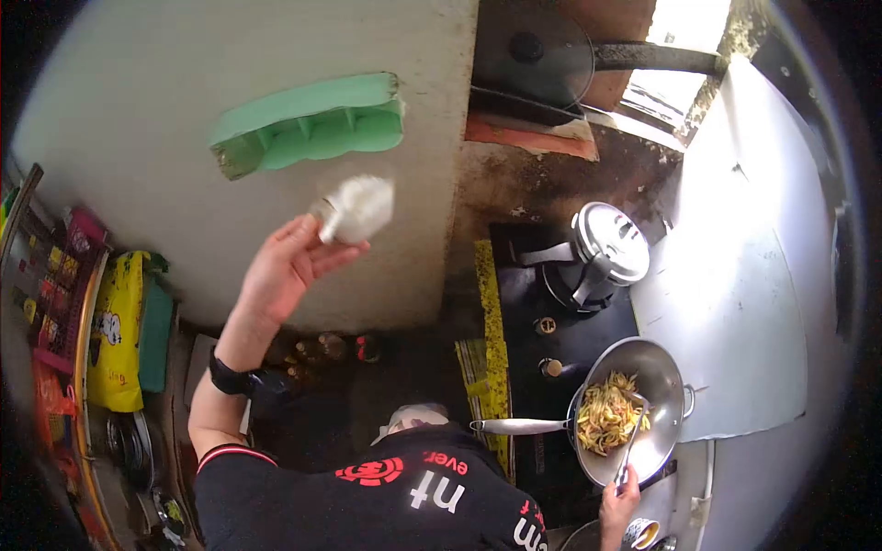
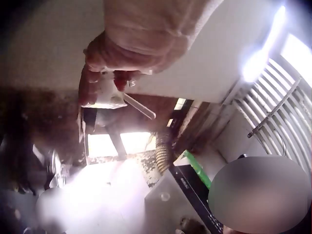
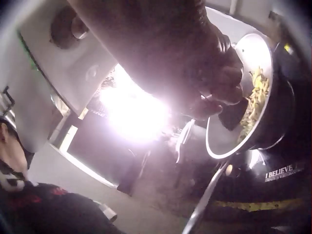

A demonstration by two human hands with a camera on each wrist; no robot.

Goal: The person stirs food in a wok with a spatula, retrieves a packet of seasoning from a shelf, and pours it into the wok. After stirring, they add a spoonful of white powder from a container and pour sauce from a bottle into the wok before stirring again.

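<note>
My left hand (image 1: 299,262) is raised beside the wall and grips a small white container (image 1: 363,209), blurred in the head view. A thin pale strip like a spoon handle (image 2: 140,106) sticks out from the container in the left wrist view. At the lower right, my right hand (image 1: 620,496) holds the handle of a metal spatula or spoon (image 1: 633,441). Its far end is among yellowish strips of food (image 1: 604,418) in a steel frying pan (image 1: 657,363). The pan's long handle (image 1: 519,426) points left.
A green compartment shelf (image 1: 308,106) hangs on the wall just above my left hand. A steel pressure cooker (image 1: 614,246) stands on the black stove (image 1: 524,321) beyond the pan. Near my right hand is a patterned cup (image 1: 640,533). A yellow bag (image 1: 115,340) sits far left.
</note>
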